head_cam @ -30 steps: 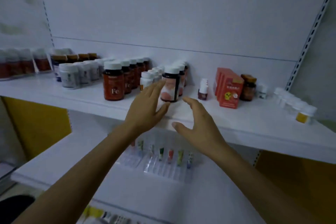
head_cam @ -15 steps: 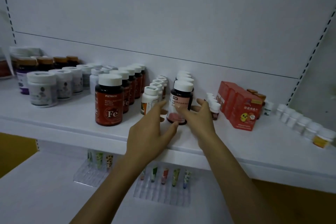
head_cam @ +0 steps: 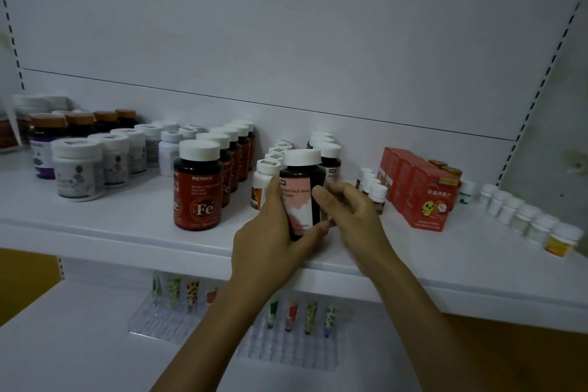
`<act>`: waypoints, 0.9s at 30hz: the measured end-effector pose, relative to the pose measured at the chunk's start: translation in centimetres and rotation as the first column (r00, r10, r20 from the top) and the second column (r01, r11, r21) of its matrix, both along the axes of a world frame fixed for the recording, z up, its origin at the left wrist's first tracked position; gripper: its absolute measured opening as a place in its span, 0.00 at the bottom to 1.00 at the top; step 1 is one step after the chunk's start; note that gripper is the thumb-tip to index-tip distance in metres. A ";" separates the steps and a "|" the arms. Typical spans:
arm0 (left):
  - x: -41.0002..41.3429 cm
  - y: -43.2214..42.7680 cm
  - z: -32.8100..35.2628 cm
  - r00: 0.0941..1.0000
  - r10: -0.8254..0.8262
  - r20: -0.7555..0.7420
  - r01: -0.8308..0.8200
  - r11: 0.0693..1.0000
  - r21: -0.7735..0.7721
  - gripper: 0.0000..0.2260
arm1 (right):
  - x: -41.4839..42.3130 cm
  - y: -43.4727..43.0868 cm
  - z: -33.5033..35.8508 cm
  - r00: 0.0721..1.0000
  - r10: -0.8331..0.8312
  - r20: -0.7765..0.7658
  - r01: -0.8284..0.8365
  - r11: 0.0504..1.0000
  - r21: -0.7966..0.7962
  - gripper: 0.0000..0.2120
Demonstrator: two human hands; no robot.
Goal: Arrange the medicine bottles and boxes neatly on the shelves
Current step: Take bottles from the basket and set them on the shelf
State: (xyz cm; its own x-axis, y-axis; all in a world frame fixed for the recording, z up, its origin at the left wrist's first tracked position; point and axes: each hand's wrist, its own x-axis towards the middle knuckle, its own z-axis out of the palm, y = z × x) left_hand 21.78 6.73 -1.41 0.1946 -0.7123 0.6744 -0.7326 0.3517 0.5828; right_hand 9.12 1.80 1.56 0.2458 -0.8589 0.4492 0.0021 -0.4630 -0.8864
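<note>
Both hands on the bottle (head_cam: 300, 197) rn: left hand (head_cam: 270, 232) wraps it from the left w/ thumb across the bottom, right hand (head_cam: 353, 213) pinches its right side. White cap, pink label, reads "Red Rich Iron" (rest too blurry). It's mid shelf (head_cam: 127, 227), near the front edge; can't tell if its base touches. Just left stands a "PIETRICK" Fe bottle (head_cam: 198, 191). Red boxes (head_cam: 428, 204) w/ a yellow chick sit to the right, and small white bottles (head_cam: 525, 219) run toward the right edge.
</note>
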 end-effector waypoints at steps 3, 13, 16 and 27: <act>0.2 0.1 0.1 0.999 -0.027 -0.017 0.027 1.000 -0.014 0.39 | 0.0 0.0 -0.1 1.000 -0.012 0.027 0.013 1.000 -0.029 0.14; 0.7 0.0 0.0 0.998 -0.045 -0.037 0.045 0.999 -0.007 0.40 | -0.1 -0.3 -0.2 1.000 -0.027 0.006 0.028 0.994 -0.102 0.08; 0.8 0.0 0.0 0.998 -0.050 -0.039 0.049 0.999 -0.009 0.40 | -0.2 -0.2 -0.2 1.000 -0.019 0.000 0.019 0.995 -0.098 0.08; 1.1 0.7 0.1 0.991 -0.106 -0.082 0.104 0.994 -0.031 0.34 | -0.4 0.9 0.4 0.997 0.068 0.030 -0.064 0.992 -0.110 0.13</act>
